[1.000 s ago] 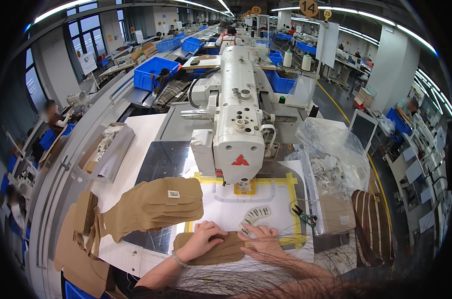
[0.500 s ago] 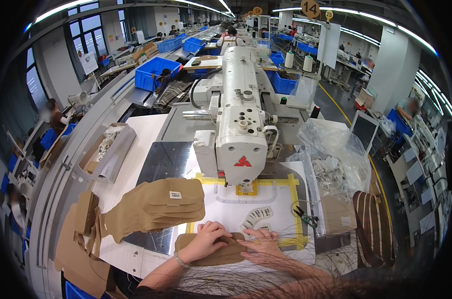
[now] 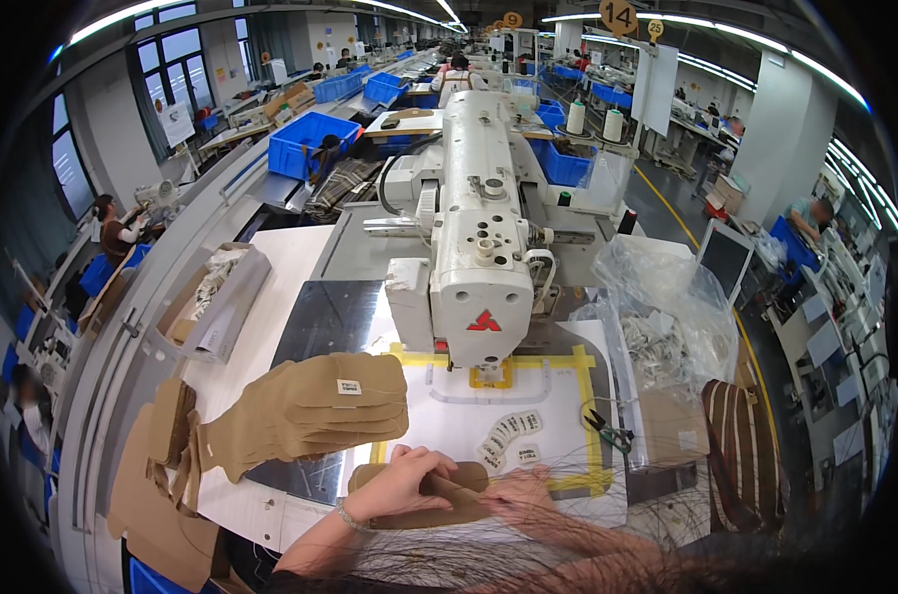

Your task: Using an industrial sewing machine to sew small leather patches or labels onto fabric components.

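Observation:
A brown fabric piece [image 3: 441,517] lies at the table's near edge, in front of the sewing machine [image 3: 479,247]. My left hand [image 3: 407,485] is bent over it, gripping a raised fold between thumb and fingers. At the right end of the piece, my right hand [image 3: 516,492] pinches it with fingers drawn together; strands of hair partly cover this hand. Just beyond lie several small white labels [image 3: 508,429] in a fan, with a single label [image 3: 528,456] beside them. To the left rests a stack of brown pieces [image 3: 300,411], its top one bearing a white label.
Thread snips [image 3: 607,432] lie right of the yellow-taped template [image 3: 596,436]. Further right are a clear plastic bag [image 3: 667,317] over a carton and a striped brown cloth [image 3: 736,445]. An open box [image 3: 221,307] of white items stands at left. Blue crates [image 3: 310,147] sit behind.
My right hand has drawn in from lying spread near the labels to pinching the piece's right end, uncovering the single label. My left hand has lifted the fold slightly.

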A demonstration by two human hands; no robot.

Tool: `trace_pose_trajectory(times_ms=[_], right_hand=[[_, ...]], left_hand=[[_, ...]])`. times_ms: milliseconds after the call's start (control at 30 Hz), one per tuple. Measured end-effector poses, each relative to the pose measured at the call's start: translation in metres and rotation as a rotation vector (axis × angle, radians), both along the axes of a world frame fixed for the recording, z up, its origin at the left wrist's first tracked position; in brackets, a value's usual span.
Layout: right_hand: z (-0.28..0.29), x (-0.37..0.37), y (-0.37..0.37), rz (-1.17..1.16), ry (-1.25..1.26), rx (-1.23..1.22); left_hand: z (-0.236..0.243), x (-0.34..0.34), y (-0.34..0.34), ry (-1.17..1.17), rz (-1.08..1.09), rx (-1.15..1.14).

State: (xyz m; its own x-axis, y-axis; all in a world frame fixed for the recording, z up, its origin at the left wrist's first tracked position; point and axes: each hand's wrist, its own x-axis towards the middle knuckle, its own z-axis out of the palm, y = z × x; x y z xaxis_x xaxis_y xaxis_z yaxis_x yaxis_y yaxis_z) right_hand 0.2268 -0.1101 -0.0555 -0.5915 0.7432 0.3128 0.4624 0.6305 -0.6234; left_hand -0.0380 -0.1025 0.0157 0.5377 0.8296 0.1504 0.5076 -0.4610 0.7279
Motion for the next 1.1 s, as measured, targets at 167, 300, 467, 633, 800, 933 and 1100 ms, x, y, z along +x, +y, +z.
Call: trace_pose_trajectory(times_ms=[167,300,467,633,800,933,1100], right_hand=[[-0.055,0.028,0.001,-0.168,0.361,-0.700],[-0.079,0.036,0.003,-0.234,0.303,-0.654],[-0.023,0.014,-0.008,-0.197,0.510,-0.463],[0.008,0.018,0.007,-0.174,0.324,-0.596],[0.058,0.024,0.053,-0.218,0.098,-0.248],[0.057,0.031,0.089,-0.327,0.154,-0.350],[0.029,0.045,0.130,-0.255,0.130,-0.334]], left_hand=[[0.003,-0.038,-0.008,0.141,0.133,-0.121],[-0.007,-0.051,-0.032,0.087,0.276,-0.138],[-0.022,-0.055,-0.055,0.062,0.159,-0.044],[-0.025,-0.037,-0.050,0.077,0.227,0.077],[0.005,-0.025,-0.008,-0.056,0.296,0.142],[-0.011,-0.014,0.042,-0.298,0.316,-0.191],[-0.036,-0.015,0.089,-0.172,0.275,-0.354]])
